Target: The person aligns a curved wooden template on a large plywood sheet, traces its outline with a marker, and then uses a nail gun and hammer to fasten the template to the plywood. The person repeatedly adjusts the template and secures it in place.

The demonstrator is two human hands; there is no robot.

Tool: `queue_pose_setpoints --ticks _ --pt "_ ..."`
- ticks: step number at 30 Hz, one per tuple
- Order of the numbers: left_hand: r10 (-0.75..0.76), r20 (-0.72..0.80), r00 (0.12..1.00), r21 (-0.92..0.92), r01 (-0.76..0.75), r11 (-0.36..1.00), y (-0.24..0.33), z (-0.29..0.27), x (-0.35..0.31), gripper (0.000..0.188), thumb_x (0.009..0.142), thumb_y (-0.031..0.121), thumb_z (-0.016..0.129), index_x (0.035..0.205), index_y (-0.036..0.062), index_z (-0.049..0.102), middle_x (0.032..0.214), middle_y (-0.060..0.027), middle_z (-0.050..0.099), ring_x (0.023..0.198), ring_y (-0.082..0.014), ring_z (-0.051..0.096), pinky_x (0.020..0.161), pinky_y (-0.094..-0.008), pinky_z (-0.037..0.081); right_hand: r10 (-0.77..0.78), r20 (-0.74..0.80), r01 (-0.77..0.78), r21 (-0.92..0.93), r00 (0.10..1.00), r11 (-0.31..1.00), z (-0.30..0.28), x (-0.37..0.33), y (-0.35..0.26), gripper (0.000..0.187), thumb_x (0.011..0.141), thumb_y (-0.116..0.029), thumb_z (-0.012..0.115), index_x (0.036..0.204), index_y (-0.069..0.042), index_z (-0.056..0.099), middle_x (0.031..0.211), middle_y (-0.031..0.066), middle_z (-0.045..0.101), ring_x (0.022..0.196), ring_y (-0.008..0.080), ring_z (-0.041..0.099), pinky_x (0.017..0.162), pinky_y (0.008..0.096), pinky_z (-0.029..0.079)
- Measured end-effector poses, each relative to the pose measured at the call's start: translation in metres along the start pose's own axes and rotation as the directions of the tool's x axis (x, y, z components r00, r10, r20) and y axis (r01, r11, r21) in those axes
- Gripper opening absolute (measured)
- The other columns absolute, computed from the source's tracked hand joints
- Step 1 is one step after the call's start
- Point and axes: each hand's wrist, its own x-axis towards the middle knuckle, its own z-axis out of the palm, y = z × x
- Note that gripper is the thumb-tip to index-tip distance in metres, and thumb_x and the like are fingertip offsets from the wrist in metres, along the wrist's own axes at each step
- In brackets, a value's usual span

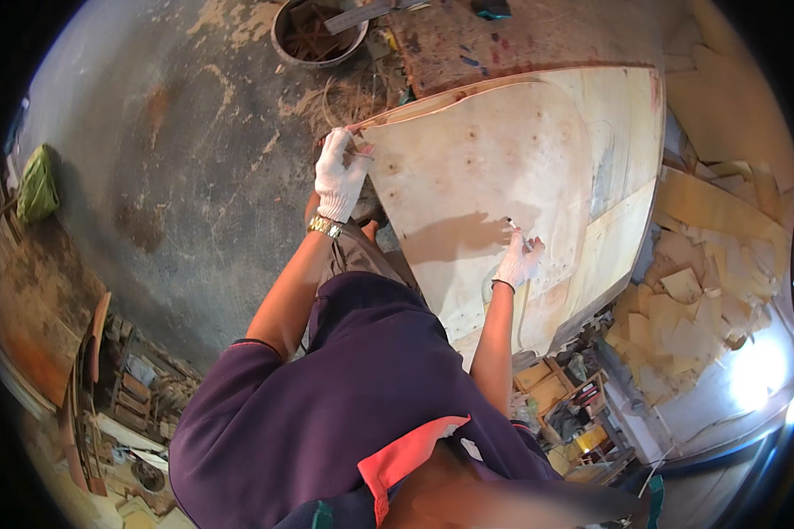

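Observation:
A pale plywood sheet (494,150) with knots lies in front of me on top of a stack of other sheets. My left hand (340,175), in a white knit glove with fingertips bare, is closed on the sheet's near left corner. A gold watch (325,227) circles that wrist. Over the right part of the sheet, my right hand (518,262), also gloved, pinches a slim pen-like stick (509,223) with a dark tip. The shadow of this hand falls on the wood to its left. Whether the tip touches the sheet cannot be made out.
A metal basin (319,60) of scraps stands on the grey concrete floor (194,203). Beyond the sheets is a stained brown board (520,40). Veneer scraps (692,282) pile up at right. A green bag (38,185) lies far left; wooden crates (582,397) stand lower right.

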Motion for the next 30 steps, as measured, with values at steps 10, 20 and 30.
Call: queue_pose_setpoints --ticks 10,20,30 --pt "0.110 -0.035 0.993 0.036 -0.109 0.993 -0.004 0.001 0.000 0.033 0.090 0.002 0.073 0.122 0.0039 0.066 0.111 -0.0069 0.065 0.098 -0.0164 0.064 0.082 -0.0286 0.053 -0.087 0.022 0.084 0.130 0.996 0.988 0.011 -0.005 0.039 0.069 0.087 -0.036 0.080 0.132 0.009 0.053 0.104 0.0110 0.064 0.098 0.0216 0.062 0.089 0.0371 0.050" --pt "0.026 0.079 0.997 0.199 -0.042 0.979 0.020 -0.004 -0.001 0.033 0.095 0.003 0.061 0.128 -0.0005 0.061 0.117 -0.0156 0.070 0.098 -0.0266 0.067 0.084 -0.0390 0.054 0.078 0.124 -0.104 0.219 0.989 0.970 -0.022 -0.014 0.029 0.074 0.081 -0.055 0.075 0.131 -0.004 0.059 0.109 0.0168 0.074 0.107 0.0384 0.069 0.089 0.0463 0.054" --pt "0.011 0.100 0.995 0.237 -0.035 0.971 0.027 -0.004 0.000 0.039 0.101 0.012 0.057 0.140 0.0074 0.056 0.121 -0.0107 0.067 0.094 -0.0184 0.063 0.068 -0.0340 0.052 0.533 -0.268 -0.363 0.490 0.802 0.793 -0.093 -0.061 0.253 0.050 0.091 -0.033 0.073 0.124 0.002 0.062 0.114 0.0213 0.072 0.106 0.0332 0.070 0.092 0.0432 0.054"
